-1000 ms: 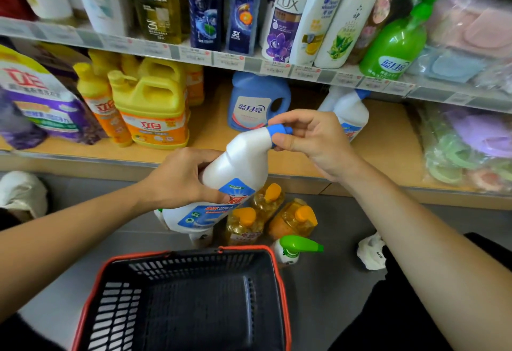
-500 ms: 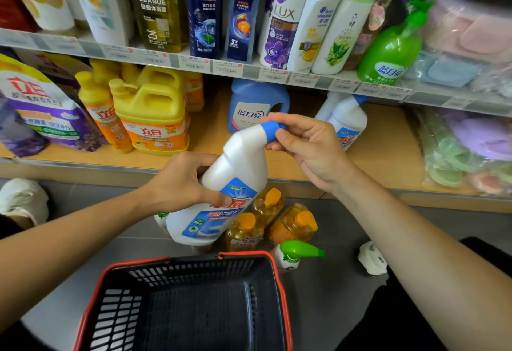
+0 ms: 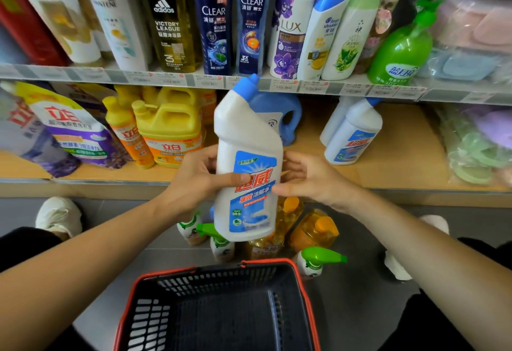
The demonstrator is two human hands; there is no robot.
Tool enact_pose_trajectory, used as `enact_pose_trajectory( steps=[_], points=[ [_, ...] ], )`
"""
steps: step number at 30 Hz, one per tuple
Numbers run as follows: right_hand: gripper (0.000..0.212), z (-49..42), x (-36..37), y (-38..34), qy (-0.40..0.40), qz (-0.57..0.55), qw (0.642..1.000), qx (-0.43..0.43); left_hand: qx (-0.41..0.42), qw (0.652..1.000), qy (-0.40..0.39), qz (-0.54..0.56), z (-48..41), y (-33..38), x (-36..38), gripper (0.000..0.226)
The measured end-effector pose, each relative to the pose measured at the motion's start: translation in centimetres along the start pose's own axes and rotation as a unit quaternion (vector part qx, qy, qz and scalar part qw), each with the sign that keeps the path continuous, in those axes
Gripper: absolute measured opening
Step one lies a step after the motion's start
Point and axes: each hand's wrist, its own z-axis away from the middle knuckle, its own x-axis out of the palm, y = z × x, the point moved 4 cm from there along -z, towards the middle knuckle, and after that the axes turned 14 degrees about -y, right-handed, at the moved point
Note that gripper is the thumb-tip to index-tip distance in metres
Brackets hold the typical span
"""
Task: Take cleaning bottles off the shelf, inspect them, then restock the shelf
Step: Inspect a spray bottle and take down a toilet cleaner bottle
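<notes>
Wooden shelf (image 3: pixel 401 156) carrying detergent bottles, with a black basket (image 3: pixel 221 309) on the floor below. White cleaning bottle (image 3: pixel 246 140) with blue cap, held upright in front of the shelf, label facing the camera. Left hand (image 3: pixel 194 181) grips its side, fingers closed around it; right hand (image 3: pixel 307 176) rests open against the opposite side.
</notes>
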Motion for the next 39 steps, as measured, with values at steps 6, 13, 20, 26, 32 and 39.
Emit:
enact_pose_trajectory(
  steps=[6,13,20,26,32,39],
  points=[
    [0.068,-0.6,3.0,2.7,-0.014,-0.046,0.999,0.011,0.029,0.997,0.016,0.075,0.7,0.7,-0.2,0.045],
    [0.064,-0.4,2.5,1.6,0.100,-0.050,0.991,-0.079,-0.029,0.974,0.116,-0.193,2.4,2.6,-1.6,0.026],
    [0.058,0.6,0.9,-1.5,0.189,0.165,0.966,-0.067,0.132,0.796,0.145,-0.572,4.2,5.0,-0.3,0.030],
    [0.054,0.5,3.2,-2.1,0.129,0.219,0.966,-0.045,0.004,0.784,-0.078,-0.616,2.9,2.3,0.0,0.095],
    [0.052,0.7,4.4,-2.7,0.098,0.205,0.972,-0.065,-0.084,0.821,-0.135,-0.549,2.4,-0.4,0.5,0.074],
    [0.074,1.5,3.1,-4.0,0.130,0.203,0.964,-0.115,-0.041,0.889,-0.039,-0.454,2.2,0.4,-0.2,0.059]
  ],
)
